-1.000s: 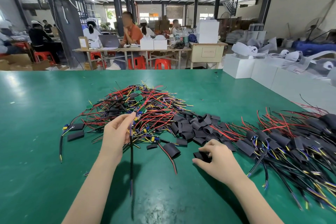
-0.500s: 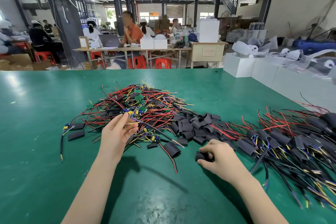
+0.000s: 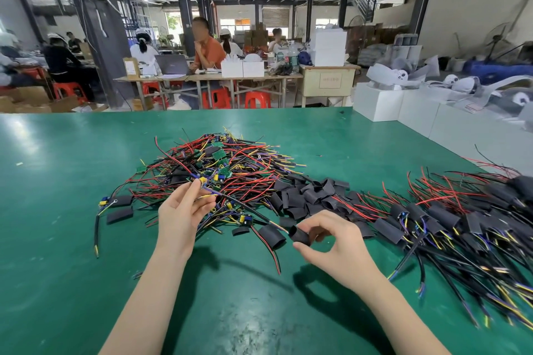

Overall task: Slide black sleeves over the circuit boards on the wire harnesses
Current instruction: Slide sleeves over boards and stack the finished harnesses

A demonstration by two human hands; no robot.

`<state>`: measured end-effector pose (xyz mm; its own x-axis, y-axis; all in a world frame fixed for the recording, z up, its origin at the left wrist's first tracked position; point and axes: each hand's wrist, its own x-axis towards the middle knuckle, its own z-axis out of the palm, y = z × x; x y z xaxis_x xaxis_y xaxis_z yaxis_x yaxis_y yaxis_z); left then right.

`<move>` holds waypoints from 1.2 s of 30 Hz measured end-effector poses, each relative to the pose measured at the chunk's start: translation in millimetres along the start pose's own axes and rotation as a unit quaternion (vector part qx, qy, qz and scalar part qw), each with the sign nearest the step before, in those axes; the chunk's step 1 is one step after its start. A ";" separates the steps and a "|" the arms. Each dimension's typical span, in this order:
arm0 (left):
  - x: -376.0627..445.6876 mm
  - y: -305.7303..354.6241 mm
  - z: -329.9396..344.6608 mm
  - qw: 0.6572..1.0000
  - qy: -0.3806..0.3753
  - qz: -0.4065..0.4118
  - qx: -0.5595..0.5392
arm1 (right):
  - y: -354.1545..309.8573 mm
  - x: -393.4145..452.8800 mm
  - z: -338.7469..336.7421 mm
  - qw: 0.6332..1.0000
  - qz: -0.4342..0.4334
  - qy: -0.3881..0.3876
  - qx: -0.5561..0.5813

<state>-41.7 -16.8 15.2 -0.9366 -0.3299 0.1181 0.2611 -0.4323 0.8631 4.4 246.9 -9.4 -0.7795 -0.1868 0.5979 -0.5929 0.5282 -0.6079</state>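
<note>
A black sleeve point(image 3: 300, 235), pinched open-ended between the thumb and fingers of your right hand point(image 3: 331, 242), hangs just above the green table point(image 3: 57, 239), while your left hand point(image 3: 181, 215) pinches a wire harness point(image 3: 230, 200) near its small circuit board point(image 3: 202, 181) at the fingertips, the black cable trailing toward the sleeve. The two are near each other but apart; the cable end has not yet entered the sleeve. Beyond your hands lies the tangle of bare harnesses point(image 3: 219, 164), red, yellow and black leads with green boards showing; a heap of loose sleeves point(image 3: 305, 193) sits just right of it, and the sleeved harnesses point(image 3: 450, 219) are piled farther right. The risks from here look plain: the held harness appears to run through the pile, so a pull may drag neighbours along or snag a lead; a flattened sleeve mouth could catch on the board's yellow parts and stall or bend them; and splayed wire ends may miss the opening unless gathered first. Other workers sit at tables point(image 3: 207, 78) behind.
</note>
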 end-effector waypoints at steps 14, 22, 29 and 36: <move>-8.4 -11.1 10.7 0.996 -0.075 0.003 0.057 | -5.9 -2.3 4.4 0.996 0.005 0.002 -0.091; -18.4 -22.0 21.1 0.977 -0.192 -0.082 0.049 | -3.6 -2.7 1.3 0.988 0.015 -0.026 -0.153; -39.6 -39.0 29.9 0.926 -0.332 -0.160 0.084 | -14.1 -2.2 2.4 0.995 -0.029 -0.012 -0.099; -43.4 -41.3 33.0 0.912 -0.348 -0.198 0.090 | -13.8 -3.6 1.8 0.996 -0.034 -0.023 -0.083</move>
<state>-19.6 43.1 -9.4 -0.8870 0.4616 0.0088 -0.1138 -0.2372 0.9648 15.0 238.8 -4.2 -0.7490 -0.2635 0.6080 -0.6067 0.6417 -0.4692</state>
